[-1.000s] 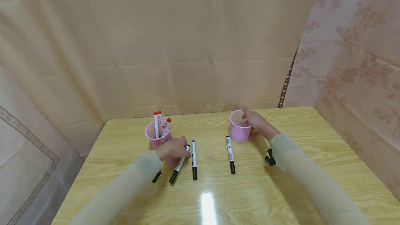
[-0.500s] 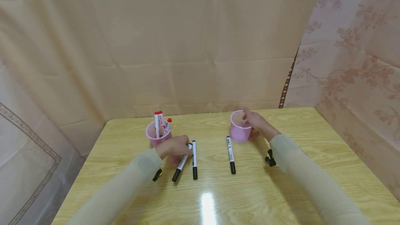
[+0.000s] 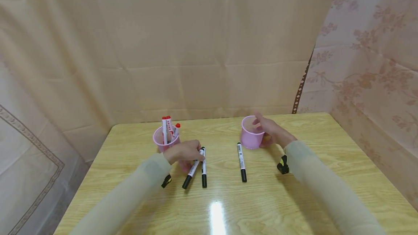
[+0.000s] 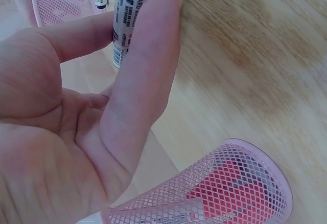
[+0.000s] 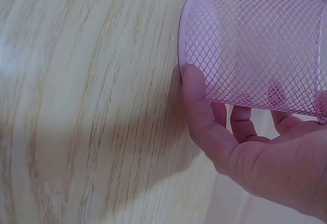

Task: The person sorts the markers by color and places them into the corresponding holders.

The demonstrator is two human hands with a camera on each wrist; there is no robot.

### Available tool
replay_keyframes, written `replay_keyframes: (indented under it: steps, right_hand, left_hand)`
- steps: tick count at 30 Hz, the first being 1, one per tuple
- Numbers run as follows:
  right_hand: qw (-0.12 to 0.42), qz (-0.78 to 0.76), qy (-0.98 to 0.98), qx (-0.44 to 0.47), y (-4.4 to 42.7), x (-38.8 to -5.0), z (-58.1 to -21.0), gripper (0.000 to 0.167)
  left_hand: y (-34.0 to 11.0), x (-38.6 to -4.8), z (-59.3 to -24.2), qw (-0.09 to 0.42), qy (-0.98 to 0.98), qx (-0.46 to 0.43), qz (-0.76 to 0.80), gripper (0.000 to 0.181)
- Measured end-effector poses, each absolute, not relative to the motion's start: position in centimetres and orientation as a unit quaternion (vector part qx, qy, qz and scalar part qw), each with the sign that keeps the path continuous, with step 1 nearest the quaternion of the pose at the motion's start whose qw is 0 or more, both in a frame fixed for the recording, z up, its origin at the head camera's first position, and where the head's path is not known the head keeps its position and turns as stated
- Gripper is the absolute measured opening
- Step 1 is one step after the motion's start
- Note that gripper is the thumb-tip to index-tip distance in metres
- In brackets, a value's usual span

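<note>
My left hand pinches a white whiteboard marker with a black cap between thumb and fingers; its capped end points toward me. In the left wrist view the thumb hides part of its printed barrel. A second black-capped marker lies on the table right beside it, close to the fingertips. My right hand holds the side of a pink mesh pen cup, which stands upright. In the right wrist view, curled fingers touch the mesh down to the base. A third black-capped marker lies before this cup.
Behind my left hand stands another pink mesh pen cup with several red-capped markers in it. The wooden table meets a beige cloth at the back and patterned cloth at the right.
My left hand has shifted slightly right with the marker, bringing it closer to the second marker. The right hand has stayed on its pen cup.
</note>
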State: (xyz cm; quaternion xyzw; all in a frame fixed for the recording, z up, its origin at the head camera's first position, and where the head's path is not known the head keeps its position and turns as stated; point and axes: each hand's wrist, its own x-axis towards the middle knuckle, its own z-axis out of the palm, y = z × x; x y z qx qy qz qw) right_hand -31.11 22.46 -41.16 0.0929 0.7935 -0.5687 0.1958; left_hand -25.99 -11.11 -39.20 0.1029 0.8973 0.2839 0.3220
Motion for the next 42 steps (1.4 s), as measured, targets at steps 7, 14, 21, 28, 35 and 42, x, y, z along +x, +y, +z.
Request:
replay_keyframes:
  steps: [7,14,21,28,35,42]
  right_hand:
    - [0.221,-0.606,0.759,0.088,23.0,-31.2,-41.3,0.082]
    - [0.231,-0.626,0.74,0.083,23.0,-31.1,-41.5,0.081]
    - [0.191,-0.547,0.813,0.06,22.3,-31.1,-41.2,0.083]
    - [0.182,-0.529,0.826,0.065,22.1,-31.0,-41.3,0.086]
    - [0.179,-0.534,0.824,0.065,22.1,-31.0,-41.6,0.085]
    - [0.175,-0.541,0.82,0.068,22.0,-30.9,-41.8,0.088]
  left_hand:
    - [-10.9,-25.9,-38.8,0.336,0.886,0.109,0.301,0.032]
    - [-10.5,-25.9,-38.6,0.33,0.889,0.111,0.299,0.032]
    - [-10.1,-25.7,-38.6,0.318,0.89,0.129,0.302,0.031]
    - [-10.1,-25.8,-38.5,0.316,0.884,0.134,0.317,0.03]
    - [-10.0,-26.4,-37.8,0.318,0.873,0.146,0.341,0.03]
    - [-9.6,-27.4,-36.5,0.33,0.83,0.177,0.412,0.031]
